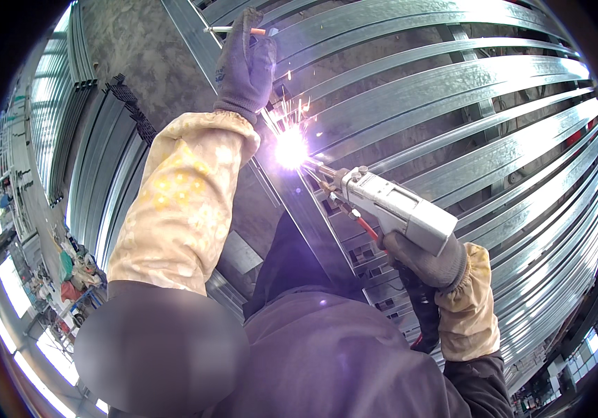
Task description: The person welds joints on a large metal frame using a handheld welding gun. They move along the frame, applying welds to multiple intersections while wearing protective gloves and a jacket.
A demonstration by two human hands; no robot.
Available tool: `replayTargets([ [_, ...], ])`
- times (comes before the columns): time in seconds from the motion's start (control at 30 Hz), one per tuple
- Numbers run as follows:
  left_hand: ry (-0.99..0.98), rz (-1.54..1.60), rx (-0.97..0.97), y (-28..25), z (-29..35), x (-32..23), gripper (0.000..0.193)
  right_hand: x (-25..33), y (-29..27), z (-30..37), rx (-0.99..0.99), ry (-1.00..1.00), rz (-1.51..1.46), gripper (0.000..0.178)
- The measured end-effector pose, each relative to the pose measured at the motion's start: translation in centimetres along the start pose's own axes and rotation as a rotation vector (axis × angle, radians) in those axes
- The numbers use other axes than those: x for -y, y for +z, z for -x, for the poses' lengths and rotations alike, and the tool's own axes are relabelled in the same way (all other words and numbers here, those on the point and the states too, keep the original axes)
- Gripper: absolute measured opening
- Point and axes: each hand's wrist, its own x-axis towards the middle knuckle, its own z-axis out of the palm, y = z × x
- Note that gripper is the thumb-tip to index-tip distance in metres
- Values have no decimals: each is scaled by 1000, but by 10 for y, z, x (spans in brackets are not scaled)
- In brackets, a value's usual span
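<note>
My right hand, in a dark grey glove, is closed round the handle of a welding gun with a boxy silver-grey body. From its nozzle a blinding arc burns on the long metal rail in front of me, throwing sparks up and left. The glare hides the weld spot. Beyond the arc, my gloved left hand lies by the far part of the rail. Its fingers are closed on a thin stick, whitish at one end and orange at the other; its kind is unclear. Tan protective sleeves cover both forearms.
Many parallel galvanized metal profiles span the right side, crossed by darker supports beneath. Bundles of long profiles lie on the floor at left. A red hose runs along the gun. Clutter stands farther left.
</note>
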Motion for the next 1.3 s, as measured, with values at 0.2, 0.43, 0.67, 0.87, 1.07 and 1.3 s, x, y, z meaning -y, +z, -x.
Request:
replayTargets([
  [0.2,-263,88,-13,4,3,-25,45,-5,0,3,-21,-25,25,49],
  [0.43,-106,198,-63,6,5,0,45,-5,3,5,-42,-58,15,49],
  [0.67,-152,126,-66,4,6,15,44,-9,3,3,-9,-228,66,51],
  [0.87,-211,268,-124,-13,8,-2,47,-10,3,7,-17,-195,57,51],
  [1.07,-393,45,-246,-45,42,-1,58,-8,3,11,6,-114,34,51],
  [1.3,-662,3,-227,-30,88,-20,63,-2,2,15,20,-41,12,48],
])
